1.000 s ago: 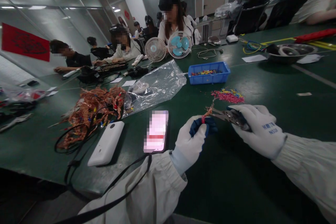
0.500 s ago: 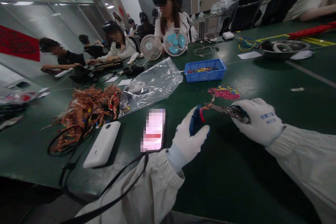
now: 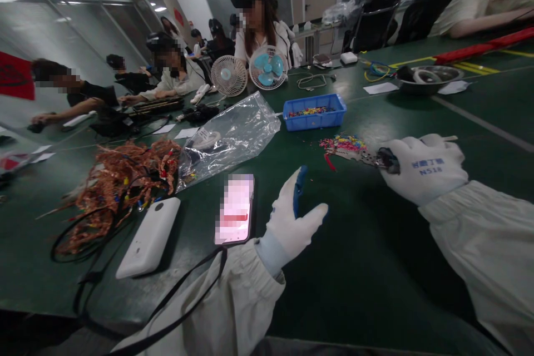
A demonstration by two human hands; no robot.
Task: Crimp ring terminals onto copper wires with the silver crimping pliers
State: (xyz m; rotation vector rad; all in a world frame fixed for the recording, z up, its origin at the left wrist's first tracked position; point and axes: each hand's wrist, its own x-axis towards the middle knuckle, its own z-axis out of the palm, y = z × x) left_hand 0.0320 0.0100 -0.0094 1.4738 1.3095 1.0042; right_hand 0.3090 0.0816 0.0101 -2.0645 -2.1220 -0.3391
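Note:
My right hand (image 3: pixel 425 169), in a white glove with blue print, is closed round a pair of metal wire strippers (image 3: pixel 350 157). Their jaws point left over the small heap of coloured insulation bits (image 3: pixel 348 142). A short red piece of insulation (image 3: pixel 330 163) shows at the jaw tip; whether it is gripped there or dropping, I cannot tell. My left hand (image 3: pixel 292 222), gloved with blue on the finger side, is open with thumb and forefinger apart and nothing between them. It is beside a lit phone (image 3: pixel 236 208) on the green table.
Left of the phone lies a white power bank (image 3: pixel 149 238) with a black cable, then a tangle of copper wires (image 3: pixel 120 183). Behind are a clear plastic bag (image 3: pixel 233 133), a blue bin (image 3: pixel 315 112) of bits and two small fans (image 3: pixel 268 68). Several people sit farther back.
My left hand has opened and no longer holds the copper wire end. My right hand has moved the wire strippers slightly up, away from the left hand. The view has shifted a little.

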